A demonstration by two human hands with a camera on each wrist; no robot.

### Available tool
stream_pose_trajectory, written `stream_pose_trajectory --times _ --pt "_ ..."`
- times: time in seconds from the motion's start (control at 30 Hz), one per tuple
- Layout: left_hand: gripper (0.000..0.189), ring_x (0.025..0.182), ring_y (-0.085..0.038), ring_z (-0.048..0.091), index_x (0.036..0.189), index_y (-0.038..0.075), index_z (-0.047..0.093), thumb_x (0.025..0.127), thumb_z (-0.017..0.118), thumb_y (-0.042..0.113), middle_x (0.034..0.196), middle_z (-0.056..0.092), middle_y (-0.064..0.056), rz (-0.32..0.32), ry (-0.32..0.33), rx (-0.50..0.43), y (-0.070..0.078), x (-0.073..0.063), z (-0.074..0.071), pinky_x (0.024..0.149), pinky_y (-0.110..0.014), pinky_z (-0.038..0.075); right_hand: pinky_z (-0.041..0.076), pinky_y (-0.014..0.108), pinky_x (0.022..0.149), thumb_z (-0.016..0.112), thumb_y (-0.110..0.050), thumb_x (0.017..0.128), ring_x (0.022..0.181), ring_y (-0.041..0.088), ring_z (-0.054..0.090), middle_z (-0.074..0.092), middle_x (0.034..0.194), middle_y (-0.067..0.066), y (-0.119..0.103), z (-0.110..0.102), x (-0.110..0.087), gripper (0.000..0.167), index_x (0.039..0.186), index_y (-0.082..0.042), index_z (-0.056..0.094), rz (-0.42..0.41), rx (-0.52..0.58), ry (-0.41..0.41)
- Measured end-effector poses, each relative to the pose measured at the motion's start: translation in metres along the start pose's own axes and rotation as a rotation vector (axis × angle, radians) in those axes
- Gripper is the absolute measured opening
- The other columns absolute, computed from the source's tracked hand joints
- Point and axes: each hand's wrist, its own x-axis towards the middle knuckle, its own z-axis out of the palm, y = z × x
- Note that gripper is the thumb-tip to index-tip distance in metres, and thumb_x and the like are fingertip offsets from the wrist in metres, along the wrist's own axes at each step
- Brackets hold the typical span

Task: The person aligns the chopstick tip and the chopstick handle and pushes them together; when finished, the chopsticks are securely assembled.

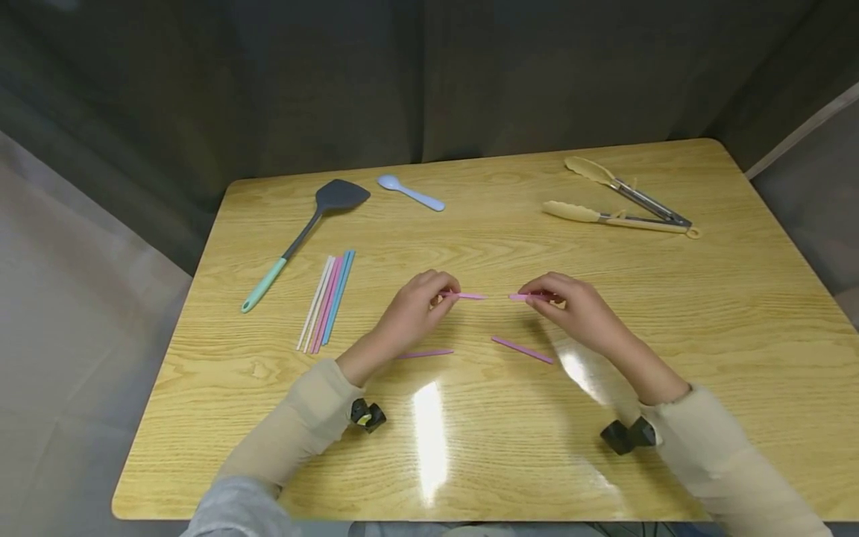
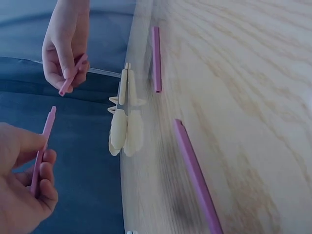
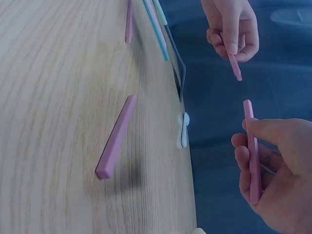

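My left hand (image 1: 411, 312) pinches a short pink chopstick piece (image 1: 473, 296) between thumb and fingers; its end narrows to a small peg in the left wrist view. Opposite it, my right hand (image 1: 582, 309) grips another pink chopstick piece (image 3: 253, 161). The inner ends of both pieces point at each other, with a small gap between them. Both hands are above the table. Two more pink pieces lie below on the wood: one (image 1: 429, 353) is partly hidden by my left wrist, the other (image 1: 523, 350) lies slanted nearer my right hand.
White, pink and blue chopsticks (image 1: 326, 302) lie in a row on the table (image 1: 470, 447) to the left. Beyond them are a spatula (image 1: 302, 233) with a mint handle and a pale blue spoon (image 1: 411, 192). Spread tongs (image 1: 631, 205) lie at the back right.
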Motion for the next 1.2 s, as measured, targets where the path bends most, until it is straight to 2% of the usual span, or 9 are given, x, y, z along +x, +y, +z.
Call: stream_pose_trajectory --times 0.13,0.27,0.53,0.93,1.2 --pt "0.010 0.071 -0.008 0.047 0.094 0.007 0.062 0.089 0.056 0.014 0.084 0.057 0.000 -0.004 0.018 -0.050 0.004 0.002 0.001 0.061 -0.019 0.041 0.048 0.036 0.069 0.059 -0.006 0.086 0.080 0.017 0.057 0.064 0.088 0.004 -0.004 -0.001 0.001 0.013 0.097 -0.006 0.066 0.042 0.001 0.005" --pt "0.013 0.066 -0.008 0.045 0.093 0.007 0.065 0.088 0.057 0.015 0.079 0.055 0.001 -0.006 0.047 -0.071 0.007 0.003 0.001 0.056 -0.019 0.038 0.047 0.038 0.067 0.062 -0.003 0.083 0.078 0.018 0.056 0.063 0.084 0.005 -0.006 -0.001 0.002 0.011 0.093 -0.006 0.065 0.030 -0.012 0.034" --pt "0.012 0.064 -0.007 0.043 0.091 0.008 0.068 0.086 0.060 0.015 0.077 0.056 0.002 -0.011 0.087 -0.099 0.011 0.005 0.001 0.055 -0.019 0.037 0.044 0.029 0.061 0.066 0.000 0.077 0.071 0.010 0.051 0.062 0.079 0.002 -0.010 -0.002 0.004 0.015 0.089 -0.008 0.066 -0.045 -0.054 0.109" --pt "0.012 0.064 -0.007 0.044 0.090 0.007 0.068 0.086 0.060 0.015 0.080 0.057 0.001 -0.024 0.073 -0.111 0.013 0.006 0.001 0.056 -0.019 0.038 0.041 0.024 0.057 0.066 -0.003 0.078 0.068 0.009 0.049 0.062 0.077 0.002 -0.018 -0.003 0.006 0.012 0.089 -0.009 0.066 -0.037 -0.038 0.102" --pt "0.013 0.060 -0.006 0.040 0.089 0.006 0.069 0.086 0.061 0.015 0.075 0.055 0.001 -0.011 0.097 -0.093 0.016 0.005 0.001 0.053 -0.019 0.035 0.041 0.022 0.056 0.066 -0.003 0.079 0.065 0.008 0.049 0.062 0.076 0.000 -0.019 -0.003 0.004 0.012 0.091 -0.007 0.068 -0.017 -0.044 0.107"
